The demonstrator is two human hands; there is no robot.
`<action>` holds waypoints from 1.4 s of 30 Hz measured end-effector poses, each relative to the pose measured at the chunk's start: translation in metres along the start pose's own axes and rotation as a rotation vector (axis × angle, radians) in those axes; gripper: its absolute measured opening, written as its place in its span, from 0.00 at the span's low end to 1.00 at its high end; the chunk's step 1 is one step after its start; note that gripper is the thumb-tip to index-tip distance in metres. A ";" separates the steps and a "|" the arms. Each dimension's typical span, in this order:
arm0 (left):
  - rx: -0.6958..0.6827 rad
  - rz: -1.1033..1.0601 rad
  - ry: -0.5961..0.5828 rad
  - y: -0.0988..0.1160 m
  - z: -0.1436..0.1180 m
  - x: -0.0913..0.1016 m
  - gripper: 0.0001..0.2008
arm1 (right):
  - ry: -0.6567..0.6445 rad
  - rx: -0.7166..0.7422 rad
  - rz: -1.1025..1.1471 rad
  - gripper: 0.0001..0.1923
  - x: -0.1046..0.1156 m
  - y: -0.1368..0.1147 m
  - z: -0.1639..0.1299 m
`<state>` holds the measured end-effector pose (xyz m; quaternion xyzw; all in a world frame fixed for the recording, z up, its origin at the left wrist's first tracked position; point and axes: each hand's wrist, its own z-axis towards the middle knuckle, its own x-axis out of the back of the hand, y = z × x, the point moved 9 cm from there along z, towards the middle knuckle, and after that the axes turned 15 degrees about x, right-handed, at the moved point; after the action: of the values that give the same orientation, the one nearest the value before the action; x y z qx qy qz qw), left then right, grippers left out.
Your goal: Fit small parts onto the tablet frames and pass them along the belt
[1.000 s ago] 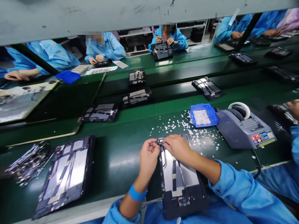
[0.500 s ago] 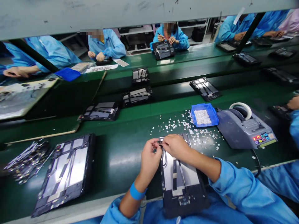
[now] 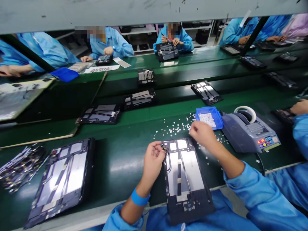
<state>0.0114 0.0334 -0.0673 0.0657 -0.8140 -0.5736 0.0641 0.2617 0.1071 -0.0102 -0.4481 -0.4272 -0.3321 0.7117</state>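
Observation:
An opened tablet [image 3: 196, 171], with silver plates and thin cables inside, lies in front of me over the bench's near edge. At its upper left corner is my left hand [image 3: 152, 163], thumb and fingers pinched at the small parts there. What lies between those fingertips is too small to make out. My right hand [image 3: 204, 134] is raised off the tablet's upper right, fingers curled together, above small white pieces [image 3: 176, 128] scattered on the bench. Its fingertips are partly hidden, so anything in them cannot be made out. Just beyond it stands a blue bin [image 3: 218, 120] of similar white pieces.
A grey tape dispenser [image 3: 250, 134] is at right. Another opened tablet [image 3: 64, 173] lies at left beside a pile of thin strip parts [image 3: 22, 165]. Several opened tablets, one of them this tablet [image 3: 207, 92], lie along the green line. Co-workers in blue sit opposite and at right.
My right hand has left the tablet's top edge and moved right, towards the blue bin and the white pieces. The left hand keeps its place at the corner.

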 end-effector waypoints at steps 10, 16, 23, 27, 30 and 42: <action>-0.199 0.291 0.095 0.021 -0.005 0.035 0.15 | -0.218 0.134 0.315 0.11 -0.030 -0.073 -0.004; -0.511 0.755 0.001 0.037 -0.007 0.018 0.13 | -0.349 0.117 0.187 0.12 -0.072 -0.095 0.019; -0.650 0.970 -0.043 0.027 -0.009 0.000 0.16 | -0.401 0.090 0.075 0.13 -0.078 -0.093 0.020; -0.701 1.036 -0.047 0.026 -0.010 -0.001 0.17 | -0.431 0.082 0.040 0.13 -0.082 -0.094 0.021; -0.707 1.082 -0.070 0.027 -0.009 -0.004 0.18 | -0.458 0.101 0.006 0.13 -0.084 -0.094 0.024; -0.719 1.277 -0.272 0.042 -0.006 -0.020 0.18 | -0.231 0.466 0.103 0.13 -0.074 -0.101 -0.016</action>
<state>0.0310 0.0451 -0.0266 -0.5167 -0.4565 -0.6587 0.3012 0.1494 0.0606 -0.0451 -0.3282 -0.5471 -0.1345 0.7582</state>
